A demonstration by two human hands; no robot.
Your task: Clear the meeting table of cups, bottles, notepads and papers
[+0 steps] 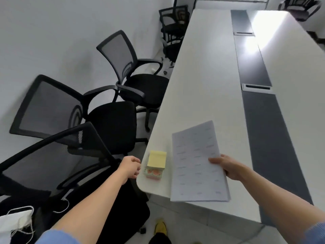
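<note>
White laminate covers the long desk (202,76), whose rounded near corner sits low in the head view. A dark grey strip (263,120) runs along its middle, broken by a metal-rimmed cable hatch (256,87). The far stretch of desk shows only glare from a light.

At the near end, the right hand (228,167) grips a sheaf of papers (198,164) by its right edge, with the thumb pressed on top and the fingers clamped beneath. The sheaf's lower edge juts out past the desk's near edge. Whether the rest lies on the surface or hangs just above it cannot be told, and the print on it is too faint to read.

Near the corner, just left of the papers, a yellow notepad (157,159) lies on a small pink and green pad (154,174). The left hand (131,167) hovers just off the desk's left edge, close beside these pads. Its fingers curl inward with their tips hidden, so I cannot tell whether they hold anything or touch the edge.

Black mesh chairs (109,124) crowd the left side, the nearest one's back right by the left forearm, which leaves a narrow gap along that edge. A white bag (15,221) with cord handles is cut off at the lower left. A yellow shoe (160,226) shows on the pale tiled floor below the desk. The walls are plain and pale grey.
</note>
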